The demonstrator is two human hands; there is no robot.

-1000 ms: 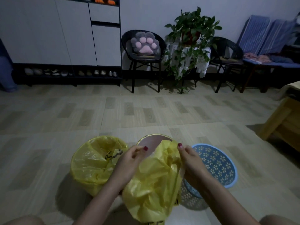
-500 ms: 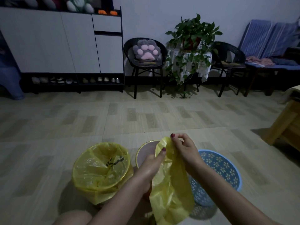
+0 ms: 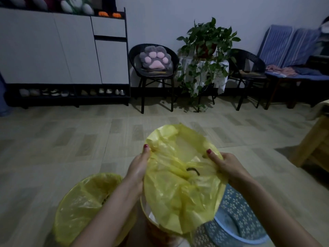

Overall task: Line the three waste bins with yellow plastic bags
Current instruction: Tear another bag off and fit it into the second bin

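Observation:
I hold a yellow plastic bag [image 3: 179, 189] spread open in front of me, its mouth wide. My left hand [image 3: 138, 166] grips the bag's left edge and my right hand [image 3: 227, 164] grips its right edge. The bag hangs over the middle bin [image 3: 151, 223], of which only a strip of rim and wall shows below the plastic. On the left stands a bin lined with a yellow bag [image 3: 83, 205]. A blue perforated bin with a flower pattern [image 3: 238, 220] stands on the right with no bag in it.
Tiled floor stretches ahead. Along the far wall stand a white cabinet with a shoe shelf [image 3: 65, 50], a black chair with a paw cushion [image 3: 154, 63], a potted plant on a small table [image 3: 206, 50] and a second black chair [image 3: 247, 68]. Wooden furniture [image 3: 315, 147] is at right.
My hands have moved apart and pulled the bunched bag open into a wide mouth. The bag has risen and hides most of the middle bin.

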